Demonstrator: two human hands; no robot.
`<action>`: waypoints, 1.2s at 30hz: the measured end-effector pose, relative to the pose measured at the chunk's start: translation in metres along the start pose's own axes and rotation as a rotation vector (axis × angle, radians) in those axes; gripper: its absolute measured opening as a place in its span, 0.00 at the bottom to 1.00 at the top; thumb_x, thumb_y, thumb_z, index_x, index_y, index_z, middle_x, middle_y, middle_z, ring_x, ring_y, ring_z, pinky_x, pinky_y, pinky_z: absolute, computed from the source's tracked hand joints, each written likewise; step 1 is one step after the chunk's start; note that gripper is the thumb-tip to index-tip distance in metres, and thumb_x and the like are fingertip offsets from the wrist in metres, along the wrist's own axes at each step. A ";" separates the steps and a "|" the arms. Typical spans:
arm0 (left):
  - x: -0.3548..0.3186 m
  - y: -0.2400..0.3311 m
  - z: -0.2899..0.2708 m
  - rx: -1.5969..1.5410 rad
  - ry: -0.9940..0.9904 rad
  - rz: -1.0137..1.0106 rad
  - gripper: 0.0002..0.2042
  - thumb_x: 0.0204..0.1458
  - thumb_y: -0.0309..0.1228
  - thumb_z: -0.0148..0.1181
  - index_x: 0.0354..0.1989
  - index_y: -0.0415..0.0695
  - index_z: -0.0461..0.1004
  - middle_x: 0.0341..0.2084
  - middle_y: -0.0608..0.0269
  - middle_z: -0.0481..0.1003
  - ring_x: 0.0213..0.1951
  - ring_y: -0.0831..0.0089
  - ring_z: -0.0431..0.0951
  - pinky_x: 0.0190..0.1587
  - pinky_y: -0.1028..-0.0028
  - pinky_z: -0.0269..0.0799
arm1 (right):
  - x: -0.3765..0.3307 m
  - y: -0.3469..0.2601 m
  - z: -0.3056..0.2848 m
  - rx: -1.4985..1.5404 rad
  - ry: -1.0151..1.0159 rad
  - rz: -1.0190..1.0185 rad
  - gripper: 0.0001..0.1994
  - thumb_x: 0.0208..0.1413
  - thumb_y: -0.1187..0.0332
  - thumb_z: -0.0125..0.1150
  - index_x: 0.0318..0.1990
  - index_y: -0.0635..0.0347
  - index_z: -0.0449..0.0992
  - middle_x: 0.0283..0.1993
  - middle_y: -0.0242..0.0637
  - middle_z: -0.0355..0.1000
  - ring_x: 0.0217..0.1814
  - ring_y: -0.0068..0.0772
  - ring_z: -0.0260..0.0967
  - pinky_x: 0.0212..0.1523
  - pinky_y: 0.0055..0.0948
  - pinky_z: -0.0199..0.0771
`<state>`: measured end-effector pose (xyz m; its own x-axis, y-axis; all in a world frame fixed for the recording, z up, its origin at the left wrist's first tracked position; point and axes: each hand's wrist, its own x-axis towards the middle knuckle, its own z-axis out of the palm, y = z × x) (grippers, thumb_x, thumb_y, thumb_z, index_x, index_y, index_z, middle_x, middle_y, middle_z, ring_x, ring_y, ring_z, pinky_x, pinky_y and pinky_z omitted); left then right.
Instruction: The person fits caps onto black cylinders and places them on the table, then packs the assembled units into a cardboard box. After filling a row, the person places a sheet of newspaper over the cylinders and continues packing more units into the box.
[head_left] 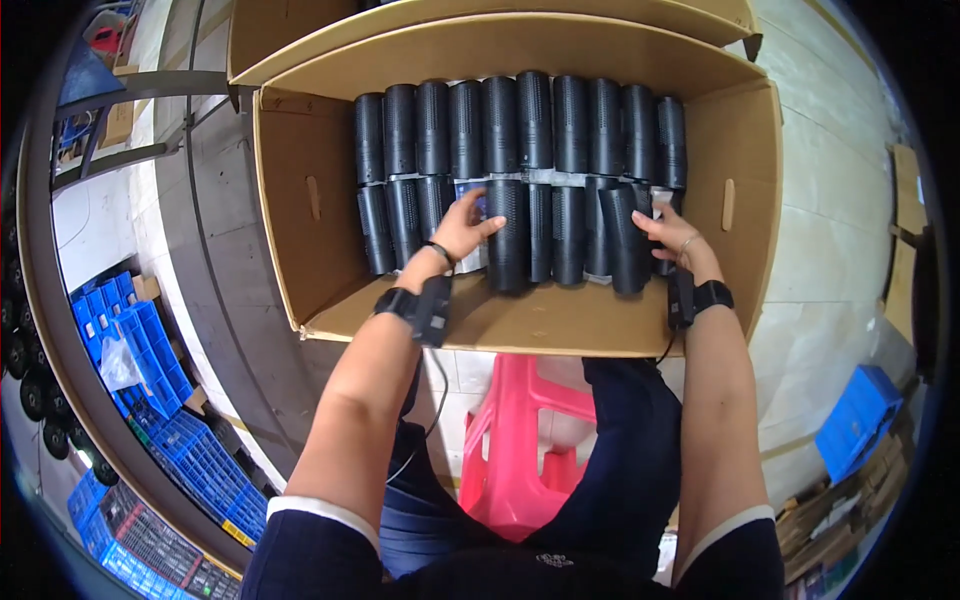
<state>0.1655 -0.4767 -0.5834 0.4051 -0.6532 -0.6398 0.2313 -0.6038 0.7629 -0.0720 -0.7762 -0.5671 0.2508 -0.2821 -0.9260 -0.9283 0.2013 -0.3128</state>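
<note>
Inside a large open cardboard box (540, 325), black perforated plastic cylinders (535, 120) lie side by side in two rows. My left hand (463, 230) grips the left side of one black cylinder (507, 245) in the near row, its thumb against the surface. This cylinder sits higher than its neighbours. Farther right, my right hand (675, 235) closes on the right side of another black cylinder (626, 245), which is raised and slightly tilted. Some of the fingers on both hands are hidden. White wrapping shows between the cylinders.
A pink plastic stool (515, 450) stands between my legs, in front of the box. Blue crates (185, 450) are stacked at the left beyond a dark metal rail (225, 250). Another blue bin (858, 420) and flattened cardboard lie at the right. Cables hang from my wrist straps.
</note>
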 end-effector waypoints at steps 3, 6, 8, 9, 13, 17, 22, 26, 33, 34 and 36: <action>0.012 -0.003 0.026 0.298 0.143 -0.214 0.58 0.31 0.55 0.75 0.65 0.37 0.44 0.56 0.37 0.62 0.59 0.55 0.65 0.61 0.62 0.61 | 0.009 0.019 0.015 0.162 0.014 0.042 0.55 0.40 0.34 0.65 0.71 0.49 0.43 0.69 0.41 0.52 0.71 0.39 0.47 0.60 0.43 0.58; 0.022 -0.017 0.035 0.017 0.080 -0.353 0.66 0.27 0.58 0.75 0.66 0.34 0.37 0.60 0.34 0.58 0.62 0.50 0.60 0.64 0.64 0.57 | -0.011 0.000 0.020 0.136 -0.063 0.037 0.57 0.38 0.36 0.67 0.71 0.51 0.42 0.70 0.43 0.51 0.71 0.41 0.46 0.63 0.45 0.54; 0.017 -0.015 0.036 0.065 0.109 -0.380 0.61 0.34 0.53 0.75 0.67 0.35 0.37 0.59 0.37 0.59 0.61 0.54 0.62 0.63 0.61 0.56 | -0.014 -0.002 0.021 0.076 -0.145 0.022 0.58 0.38 0.37 0.69 0.71 0.53 0.42 0.70 0.45 0.50 0.71 0.43 0.47 0.64 0.46 0.52; 0.018 -0.021 0.032 0.064 0.117 -0.382 0.61 0.34 0.53 0.75 0.67 0.35 0.37 0.59 0.37 0.59 0.61 0.54 0.62 0.63 0.61 0.56 | -0.011 -0.001 0.024 0.063 -0.152 -0.030 0.58 0.36 0.40 0.72 0.70 0.56 0.43 0.68 0.46 0.52 0.70 0.43 0.49 0.64 0.45 0.53; 0.013 -0.014 0.039 -0.189 -0.035 -0.312 0.55 0.32 0.50 0.76 0.65 0.34 0.49 0.59 0.46 0.62 0.62 0.58 0.61 0.65 0.63 0.53 | 0.005 0.012 0.036 0.301 -0.264 -0.212 0.42 0.46 0.62 0.69 0.67 0.54 0.52 0.62 0.40 0.61 0.63 0.34 0.59 0.61 0.36 0.61; -0.002 0.006 0.047 -0.395 -0.077 -0.210 0.52 0.31 0.40 0.79 0.64 0.37 0.50 0.56 0.48 0.66 0.59 0.59 0.65 0.61 0.63 0.60 | -0.016 0.000 0.043 0.498 -0.357 -0.169 0.38 0.47 0.68 0.68 0.65 0.59 0.54 0.59 0.40 0.63 0.62 0.37 0.60 0.61 0.37 0.62; 0.001 0.000 0.059 -0.568 -0.068 -0.242 0.46 0.34 0.33 0.77 0.64 0.43 0.54 0.53 0.54 0.69 0.56 0.59 0.69 0.57 0.59 0.65 | 0.000 0.012 0.041 0.543 -0.341 -0.122 0.38 0.44 0.70 0.69 0.64 0.61 0.57 0.58 0.41 0.65 0.61 0.39 0.62 0.62 0.38 0.61; -0.006 0.003 0.039 -0.723 -0.177 -0.266 0.46 0.39 0.34 0.74 0.66 0.53 0.50 0.56 0.56 0.65 0.59 0.59 0.64 0.59 0.55 0.62 | -0.002 0.013 0.040 0.800 -0.525 -0.221 0.37 0.43 0.69 0.69 0.62 0.62 0.58 0.57 0.40 0.66 0.60 0.38 0.62 0.62 0.39 0.63; 0.000 -0.007 0.038 -0.813 -0.348 -0.431 0.36 0.43 0.36 0.71 0.62 0.46 0.59 0.53 0.55 0.70 0.58 0.61 0.68 0.59 0.58 0.63 | 0.022 0.024 0.042 0.702 -0.459 -0.158 0.32 0.43 0.64 0.70 0.56 0.66 0.66 0.51 0.41 0.72 0.53 0.36 0.71 0.56 0.38 0.72; 0.000 -0.005 0.036 -0.839 -0.391 -0.507 0.33 0.44 0.36 0.71 0.59 0.41 0.63 0.51 0.55 0.72 0.55 0.63 0.70 0.58 0.62 0.65 | 0.021 0.023 0.043 0.732 -0.497 -0.187 0.31 0.44 0.62 0.71 0.55 0.65 0.67 0.50 0.41 0.73 0.51 0.36 0.72 0.55 0.38 0.73; -0.004 -0.003 0.043 -0.846 -0.372 -0.421 0.33 0.45 0.36 0.70 0.60 0.41 0.62 0.52 0.55 0.71 0.56 0.63 0.70 0.58 0.63 0.65 | 0.015 0.022 0.047 0.746 -0.506 -0.183 0.32 0.42 0.59 0.72 0.54 0.66 0.68 0.51 0.41 0.72 0.52 0.35 0.71 0.55 0.36 0.72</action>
<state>0.1249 -0.4921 -0.5875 -0.1214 -0.6498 -0.7504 0.9003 -0.3905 0.1925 -0.0753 -0.7317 -0.5981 0.6298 0.0398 -0.7757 -0.4885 0.7968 -0.3557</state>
